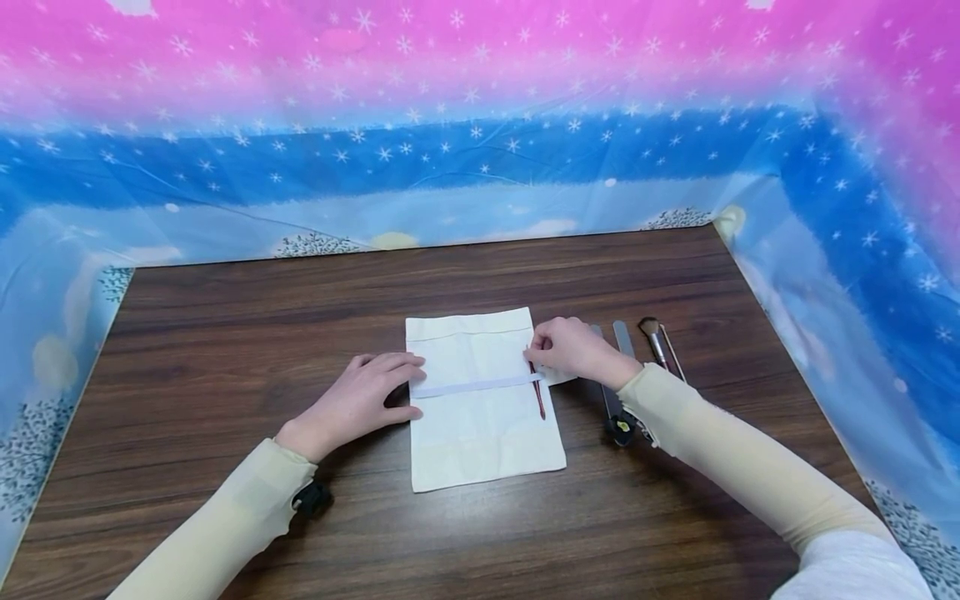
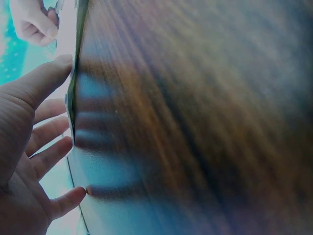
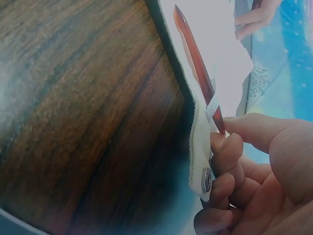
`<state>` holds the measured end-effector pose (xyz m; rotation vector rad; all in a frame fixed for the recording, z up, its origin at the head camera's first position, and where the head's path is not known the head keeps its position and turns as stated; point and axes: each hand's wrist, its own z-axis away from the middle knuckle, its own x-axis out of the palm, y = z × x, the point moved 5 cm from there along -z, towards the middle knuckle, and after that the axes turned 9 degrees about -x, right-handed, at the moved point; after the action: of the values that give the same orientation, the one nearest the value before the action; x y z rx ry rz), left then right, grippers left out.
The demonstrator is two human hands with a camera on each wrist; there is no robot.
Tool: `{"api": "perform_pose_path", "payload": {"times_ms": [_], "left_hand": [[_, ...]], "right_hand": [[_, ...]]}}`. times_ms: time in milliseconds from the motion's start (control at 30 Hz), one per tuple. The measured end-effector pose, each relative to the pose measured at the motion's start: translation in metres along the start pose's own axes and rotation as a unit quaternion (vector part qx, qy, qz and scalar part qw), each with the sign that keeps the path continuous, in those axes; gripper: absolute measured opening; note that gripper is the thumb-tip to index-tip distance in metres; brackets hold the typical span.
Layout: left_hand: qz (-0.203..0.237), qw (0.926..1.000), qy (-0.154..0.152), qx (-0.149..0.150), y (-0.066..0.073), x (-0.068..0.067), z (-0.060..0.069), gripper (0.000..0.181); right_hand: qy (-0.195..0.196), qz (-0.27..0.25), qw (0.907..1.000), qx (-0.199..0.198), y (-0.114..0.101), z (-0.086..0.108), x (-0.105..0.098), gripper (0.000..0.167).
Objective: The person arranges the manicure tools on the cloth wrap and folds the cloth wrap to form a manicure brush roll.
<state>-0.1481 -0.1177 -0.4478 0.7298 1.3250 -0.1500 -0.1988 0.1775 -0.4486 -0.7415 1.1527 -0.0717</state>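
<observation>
dark wood-grain tabletop under white cloth, grey strips, soft brush and thin stick

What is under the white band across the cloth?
The reddish stick runs under the white band near the right edge of the cloth, one end pinched by the right hand. The parts of stick and cloth directly beneath the band are hidden.

White cloth: isn't showing any readable text
Red tool: isn't showing letters
Far backdrop: isn't showing any either, tbh
</observation>
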Motion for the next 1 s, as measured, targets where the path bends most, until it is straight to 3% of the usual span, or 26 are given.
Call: {"api": "perform_pose_path", "payload": {"times_ms": [233, 500, 1000], "left_hand": [[0.000, 1.0000, -0.003, -0.003, 0.000, 0.001, 0.001, 0.049], [0.000, 1.0000, -0.001, -0.002, 0.000, 0.001, 0.001, 0.048], [0.009, 1.0000, -0.001, -0.002, -0.001, 0.001, 0.000, 0.050]], "right_hand": [[0.013, 0.005, 0.9999, -0.007, 0.001, 0.007, -0.005, 0.022], [0.055, 0.014, 0.9982, -0.019, 0.014, 0.024, -0.023, 0.019], [0.108, 0.006, 0.9937, 0.029, 0.064, 0.073, -0.068, 0.024]]}}
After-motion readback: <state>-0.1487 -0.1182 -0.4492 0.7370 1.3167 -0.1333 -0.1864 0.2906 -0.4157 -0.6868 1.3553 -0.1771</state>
